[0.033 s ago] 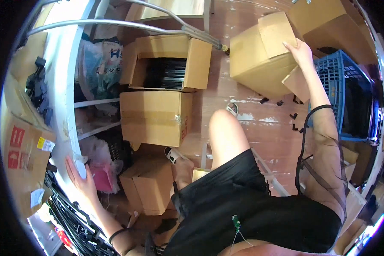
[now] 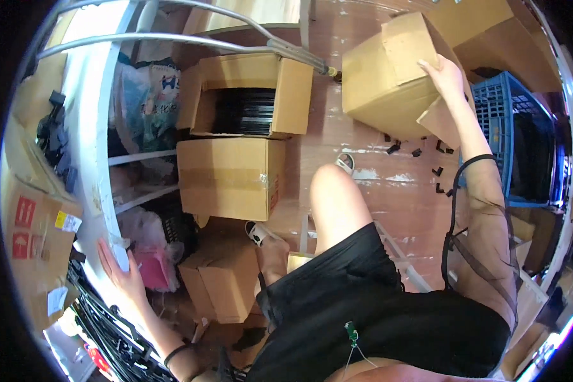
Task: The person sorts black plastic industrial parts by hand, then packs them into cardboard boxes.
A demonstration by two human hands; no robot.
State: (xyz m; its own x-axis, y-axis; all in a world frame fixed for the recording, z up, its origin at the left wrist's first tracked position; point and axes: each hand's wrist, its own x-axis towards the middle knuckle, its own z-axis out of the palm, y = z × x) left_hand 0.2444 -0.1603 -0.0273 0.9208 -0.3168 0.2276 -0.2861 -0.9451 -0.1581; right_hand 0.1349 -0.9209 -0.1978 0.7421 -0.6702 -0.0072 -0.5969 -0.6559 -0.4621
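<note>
Right hand reaches far right, palm and spread fingers flat on the top edge of a tilted cardboard box; fingers curl over a flap, more a steadying press than a full grasp; the box leans on one edge on the reddish floor, far right, just beside a blue crate.

Left hand is near left, laid open against the white shelf post, fingers loosely wrapped round it, holding nothing loose; it looks like a brace for balance.

Between the hands: an open box with dark contents at the far middle; a closed taped box just near of it, touching; a smaller box nearer still, by the person's knee. Small black bits lie scattered on the floor beside the tilted box; black strips are bundled near left under the left forearm.

Judgement: step in hand is tipping or drawing the far box towards the person, one-handed, the body leaning off the shelf post. Next move calls for a firmer hold, likely under the flap or lower edge; the box is bulky for one hand and could roll onto the crate.
</note>
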